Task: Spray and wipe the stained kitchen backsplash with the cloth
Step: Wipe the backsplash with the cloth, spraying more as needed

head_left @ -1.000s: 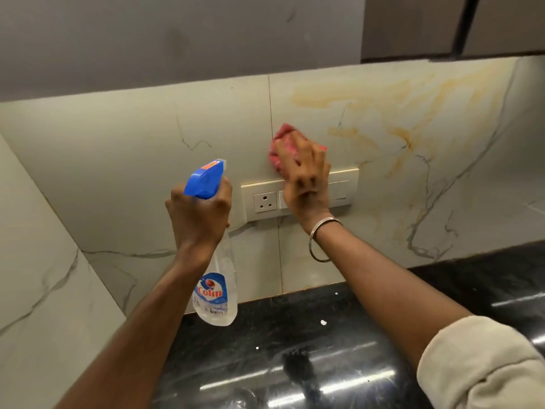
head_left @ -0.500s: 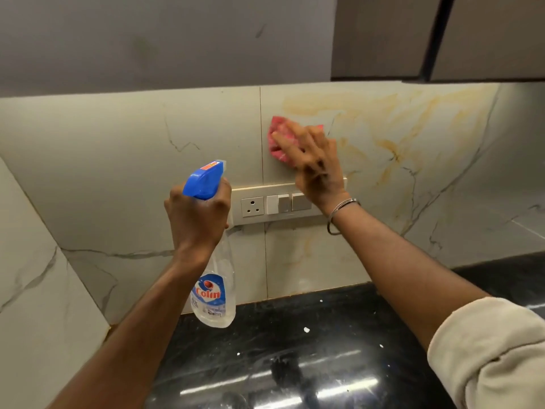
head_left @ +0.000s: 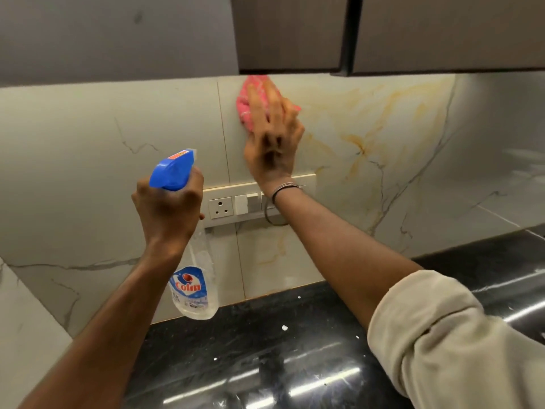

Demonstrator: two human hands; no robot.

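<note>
My right hand (head_left: 272, 137) presses a pink cloth (head_left: 247, 97) flat against the pale marble backsplash (head_left: 383, 137), just under the wall cabinet and left of the yellow-orange stains (head_left: 358, 143). My left hand (head_left: 168, 208) grips the neck of a clear spray bottle (head_left: 193, 278) with a blue trigger head (head_left: 172, 172). The bottle hangs upright in front of the wall, left of the socket plate, its nozzle toward the backsplash.
A cream socket and switch plate (head_left: 230, 206) sits on the wall below my right hand. Dark wall cabinets (head_left: 295, 33) hang close above the cloth. A glossy black counter (head_left: 265, 358) with white specks runs below. A side wall (head_left: 26, 335) closes the left.
My right hand has slid the pink cloth up the backsplash, from just above the switch plate to the cabinet's lower edge. My left hand holds the spray bottle in the same pose.
</note>
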